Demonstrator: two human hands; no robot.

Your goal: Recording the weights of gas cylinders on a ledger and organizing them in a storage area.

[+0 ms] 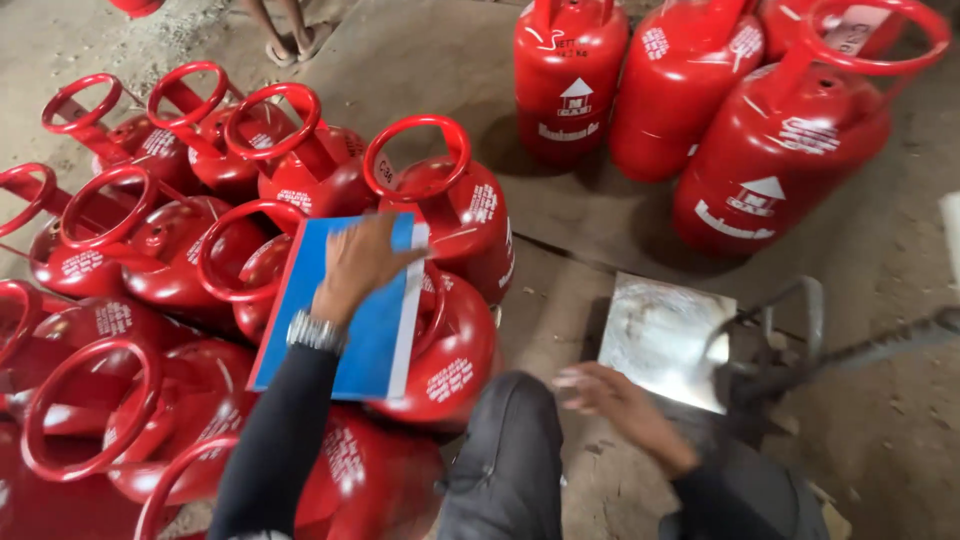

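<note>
**Blue notebook pressed on gas cylinder tops**

Left hand (358, 262), wristwatch (315, 332) on wrist, fingers spread flat on blue notebook (345, 330), not curled round it. Notebook lying tilted across collar rings of red gas cylinders (455, 350), w/ a cluster of same cylinders (150, 250) packed close at left. Right hand (610, 392) low over concrete floor (560, 300), fingers open & loosely extended, gripping nothing, just beside near edge of metal weighing-scale platform (665, 335). More red cylinders (700, 90) standing beyond scale, well apart from hands.
</note>
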